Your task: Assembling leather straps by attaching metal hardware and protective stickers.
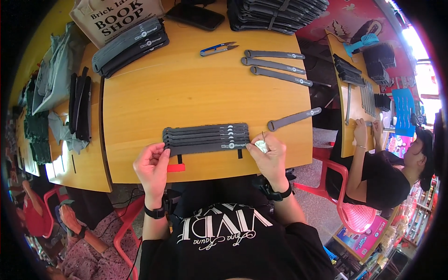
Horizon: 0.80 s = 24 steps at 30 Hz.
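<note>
In front of me lies a stepped stack of dark grey storage straps [205, 135], overlapping in a row with their printed ends to the right. My left hand [153, 165] has thumb and fingers closed at the left end of the nearest strap [200, 148]. At that strap's right end, my right hand [270, 156] pinches with thumb and forefinger. A crumpled white scrap [261, 146] is tucked in the right hand's fingers. Two narrow black bands stick out from under the stack. Beside my left fingers is a red strip [176, 167] at the table's near edge.
One loose strap [295, 119] lies to the right, three more further back. Blue-handled thread snips [218, 48], a dark phone [195, 17], strap bundles [277, 14] and a printed cloth bag [114, 18] sit at the far side. A co-worker [378, 172] sits at the right table.
</note>
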Each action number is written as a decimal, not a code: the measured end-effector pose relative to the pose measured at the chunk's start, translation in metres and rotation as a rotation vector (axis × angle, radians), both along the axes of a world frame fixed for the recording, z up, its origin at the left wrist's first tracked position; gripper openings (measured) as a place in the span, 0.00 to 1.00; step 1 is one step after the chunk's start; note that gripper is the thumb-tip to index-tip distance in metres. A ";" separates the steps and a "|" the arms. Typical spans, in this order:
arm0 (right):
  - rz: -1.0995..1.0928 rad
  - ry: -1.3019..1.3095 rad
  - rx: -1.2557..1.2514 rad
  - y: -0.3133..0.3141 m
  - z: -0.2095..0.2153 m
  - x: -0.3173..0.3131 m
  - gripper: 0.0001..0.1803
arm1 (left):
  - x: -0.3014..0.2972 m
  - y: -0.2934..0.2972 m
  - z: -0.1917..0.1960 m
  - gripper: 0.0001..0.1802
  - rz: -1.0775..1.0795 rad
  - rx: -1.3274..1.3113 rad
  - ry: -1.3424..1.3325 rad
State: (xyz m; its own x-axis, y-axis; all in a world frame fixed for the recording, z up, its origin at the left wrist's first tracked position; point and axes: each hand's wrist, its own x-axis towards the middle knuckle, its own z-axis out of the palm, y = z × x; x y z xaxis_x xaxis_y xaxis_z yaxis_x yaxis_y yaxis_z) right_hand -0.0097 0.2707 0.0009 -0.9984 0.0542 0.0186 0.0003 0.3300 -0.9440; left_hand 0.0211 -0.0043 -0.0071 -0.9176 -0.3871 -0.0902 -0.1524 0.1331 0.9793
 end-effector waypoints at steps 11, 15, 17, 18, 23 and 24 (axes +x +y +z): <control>-0.020 -0.025 0.018 -0.001 0.003 -0.003 0.09 | 0.000 0.000 -0.002 0.09 0.003 -0.003 0.021; -0.001 -0.014 0.034 -0.001 0.003 -0.003 0.09 | -0.001 -0.001 -0.002 0.09 0.009 -0.034 0.016; 0.005 -0.009 0.024 -0.002 0.003 -0.003 0.09 | 0.000 -0.002 -0.003 0.09 0.007 -0.001 0.023; -0.003 -0.011 0.035 -0.002 0.004 -0.003 0.09 | 0.000 -0.001 -0.003 0.09 0.015 -0.011 0.023; -0.009 -0.018 0.067 -0.001 0.005 -0.004 0.09 | 0.000 0.003 0.001 0.08 0.031 -0.058 0.006; 0.008 -0.016 0.048 -0.002 0.006 -0.003 0.09 | -0.001 0.004 0.001 0.08 0.015 -0.064 0.014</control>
